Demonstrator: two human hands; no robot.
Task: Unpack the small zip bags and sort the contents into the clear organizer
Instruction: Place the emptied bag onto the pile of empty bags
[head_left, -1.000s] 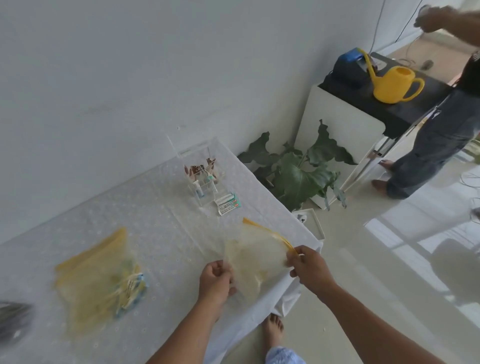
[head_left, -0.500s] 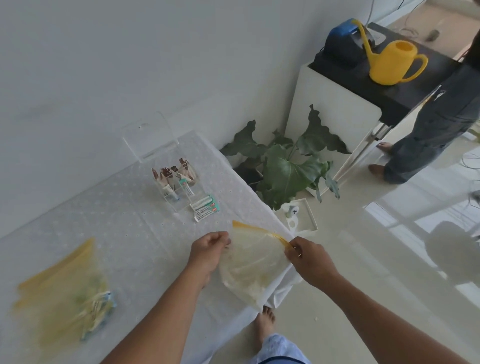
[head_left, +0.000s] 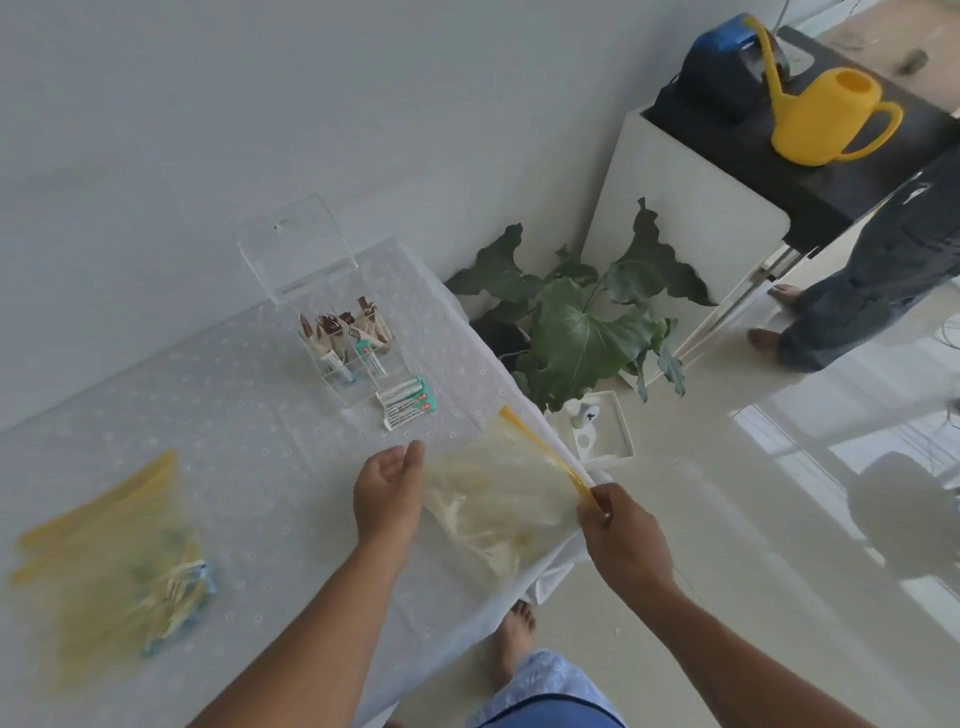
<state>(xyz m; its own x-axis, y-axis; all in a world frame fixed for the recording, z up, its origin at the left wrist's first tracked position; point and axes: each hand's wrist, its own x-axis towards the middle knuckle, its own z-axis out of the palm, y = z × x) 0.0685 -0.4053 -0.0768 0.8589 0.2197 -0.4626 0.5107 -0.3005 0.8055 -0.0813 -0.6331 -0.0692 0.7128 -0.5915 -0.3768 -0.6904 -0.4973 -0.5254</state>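
Note:
My right hand (head_left: 621, 538) pinches the yellow zip strip of a clear zip bag (head_left: 498, 499) held over the table's right edge; the bag looks limp and nearly flat. Just left of the bag, my left hand (head_left: 387, 493) has its fingers apart, beside the bag's edge and holding nothing. The clear organizer (head_left: 345, 343) stands further back with its lid raised; brown-and-white sachets and small tubes stand in its compartments. White and green packets (head_left: 408, 402) lie on the cloth beside it. A blurred pile of yellow-topped zip bags (head_left: 114, 566) with contents lies at the left.
The table carries a white dotted cloth (head_left: 208, 415) and stands against a white wall. A big-leafed plant (head_left: 582, 322) and a white tray (head_left: 597, 431) sit on the floor off the table's right edge. Another person's legs (head_left: 852, 306) stand near a cabinet holding a yellow watering can (head_left: 826, 119).
My left hand has let go of the bag's edge and opened. My right hand keeps its hold on the zip strip. The view has swung, shifting the scene slightly.

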